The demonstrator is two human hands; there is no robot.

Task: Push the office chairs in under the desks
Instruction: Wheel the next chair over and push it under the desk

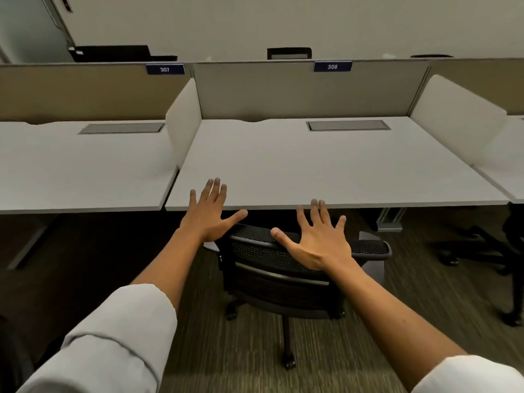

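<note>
A black mesh-backed office chair [272, 262] on castors stands in front of the white desk [326, 165] labelled 306, its backrest top close to the desk's front edge and its seat hidden below. My left hand [209, 215] hovers with fingers spread straight above the chair's left top corner, over the desk edge. My right hand [314, 239] lies flat with spread fingers on the top rim of the backrest. Neither hand grips anything.
A second white desk [85, 165] labelled 307 sits to the left, split off by a white divider [184, 120]. Another black chair [510, 251] stands at the far right on the carpet. Grey partition panels [306, 92] back the desks.
</note>
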